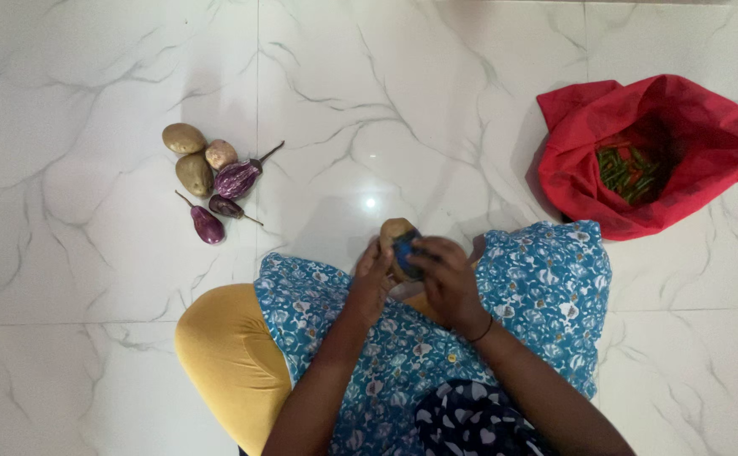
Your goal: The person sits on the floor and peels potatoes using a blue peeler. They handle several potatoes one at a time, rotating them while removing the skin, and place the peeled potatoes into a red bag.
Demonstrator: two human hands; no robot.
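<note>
Left hand: my left hand point(371, 274) grips a brown potato point(393, 230) from its left side; held above my lap
Right hand: my right hand point(446, 274) clasps a blue peeler point(407, 247) against the potato
Left of my hands: potatoes point(187, 155) and purple eggplants point(225, 196) on the marble floor point(90, 84)
Right of my hands: red bag point(664, 143) holding green beans point(626, 173)

— Held? A brown potato point(395, 230), upright, unpeeled at its top, near the middle of the scene.
— And against it? A blue peeler point(407, 251), pressed to its right side.
</note>
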